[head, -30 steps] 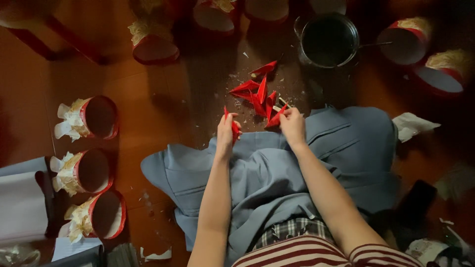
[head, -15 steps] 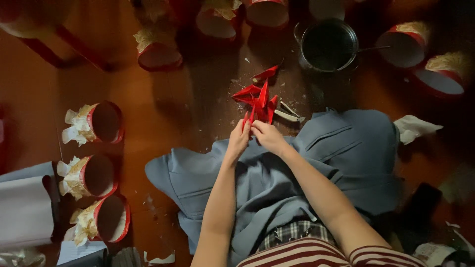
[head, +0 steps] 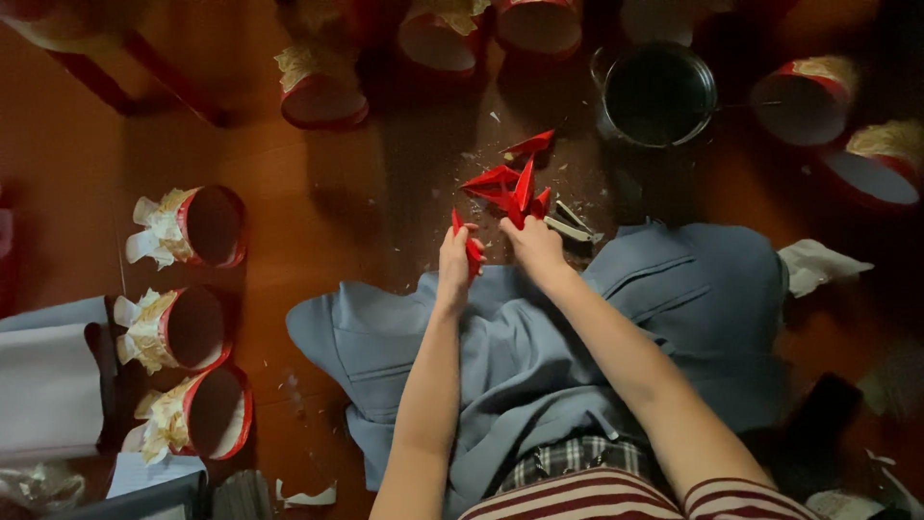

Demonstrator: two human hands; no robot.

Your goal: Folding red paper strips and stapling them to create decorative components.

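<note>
Both hands have drawn apart since half a second ago, when they met at the base of the red paper pieces; a second ago they were also apart, so they closed together and separated again. Left hand (head: 455,262) now sits to the left of the pile, fingers curled shut around a narrow red strip (head: 468,241) that sticks up above the knuckles. Right hand (head: 532,241) lies just beside it, fingers bent and pinched on the lower edge of the red paper pieces (head: 510,183), a cluster of pointed folded shapes standing on the floor (head: 318,212) just beyond the fingertips. One loose red piece (head: 529,144) lies a little farther out. Scissors (head: 571,227) rest on the floor just right of the right hand, at the edge of the blue-grey cloth (head: 539,337) spread over the lap. A dark metal pot (head: 658,94) stands beyond the pile to the right. Three red cylinders (head: 197,318) with cream trim lie on their sides in a column at the left, much as before, and more of them ring the top of the view. Paper scraps dot the floor around the pile.
</note>
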